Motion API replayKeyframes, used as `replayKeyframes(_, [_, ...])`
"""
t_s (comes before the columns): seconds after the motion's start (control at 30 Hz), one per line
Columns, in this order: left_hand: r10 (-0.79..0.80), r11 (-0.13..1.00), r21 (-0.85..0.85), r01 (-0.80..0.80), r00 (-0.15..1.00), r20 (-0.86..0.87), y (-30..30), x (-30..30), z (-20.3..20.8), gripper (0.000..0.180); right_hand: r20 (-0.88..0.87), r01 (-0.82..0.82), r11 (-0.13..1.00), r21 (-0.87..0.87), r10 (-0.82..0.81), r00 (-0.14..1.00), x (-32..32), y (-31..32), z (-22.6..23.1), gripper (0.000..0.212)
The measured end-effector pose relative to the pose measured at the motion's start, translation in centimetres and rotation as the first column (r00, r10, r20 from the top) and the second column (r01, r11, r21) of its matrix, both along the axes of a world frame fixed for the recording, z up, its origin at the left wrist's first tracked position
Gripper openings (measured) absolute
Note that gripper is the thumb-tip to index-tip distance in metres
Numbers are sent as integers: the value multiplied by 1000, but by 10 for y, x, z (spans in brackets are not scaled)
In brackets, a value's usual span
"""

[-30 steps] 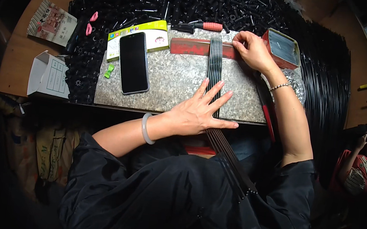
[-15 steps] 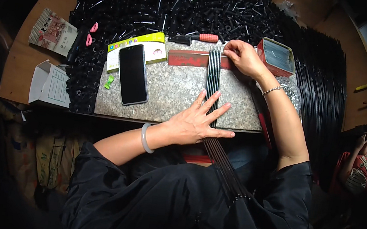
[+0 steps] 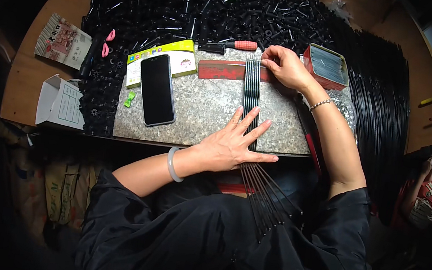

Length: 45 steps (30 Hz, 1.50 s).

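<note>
A row of thin dark rods (image 3: 252, 88) lies side by side across a stone-like board. Their far ends rest over a red, worn metal bar (image 3: 220, 70). My left hand (image 3: 228, 144) lies flat on the rods near the board's front edge, fingers spread. Below it, the rods' knob-tipped near ends hang over my lap and fan out. At the far end, my right hand (image 3: 286, 68) is closed in a pinch just right of the rod tips. Whatever is between its thumb and forefinger is too small to make out.
A tin of thin metal pieces (image 3: 326, 66) stands right of my right hand. A phone (image 3: 157, 90) leans on a white-and-green box (image 3: 186, 59). A red-handled tool (image 3: 245, 45) lies behind the bar. Black parts (image 3: 209, 6) heap at the back; long black rods (image 3: 383, 95) pile at right.
The rods' near ends have spread from a tight bundle into a wider fan below my left hand. My right hand has shifted slightly left toward the rod tips. My left hand stays put.
</note>
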<state>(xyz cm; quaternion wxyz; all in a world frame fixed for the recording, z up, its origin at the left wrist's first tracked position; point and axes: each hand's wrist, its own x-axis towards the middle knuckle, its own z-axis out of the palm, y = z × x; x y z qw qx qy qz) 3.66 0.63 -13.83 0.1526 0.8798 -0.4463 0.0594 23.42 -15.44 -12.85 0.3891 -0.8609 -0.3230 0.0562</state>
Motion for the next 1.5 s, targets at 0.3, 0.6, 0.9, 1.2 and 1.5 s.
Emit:
replayKeyframes(0.3, [-2,1000,-20,2,1000,-31,1,1,0,72,34,-75,997,24,74,997,3,6,4,12])
replayKeyframes(0.6, [18,1000,-7,-19,998,-52,-1,1,4,65,364,46,994,98,-79,928,5,3,11,16])
replayKeyframes(0.9, [13,1000,5,-13,1000,-22,-2,0,5,63,230,282,885,-371,-207,951,18,-114,39,14])
replayKeyframes(1.2, [25,1000,5,-25,1000,-14,-3,0,3,71,376,344,939,-3,-318,870,8,-103,49,17])
replayKeyframes(1.5, [29,1000,5,-29,999,33,-2,1,-1,75,-45,137,988,-75,-141,989,6,-12,9,21])
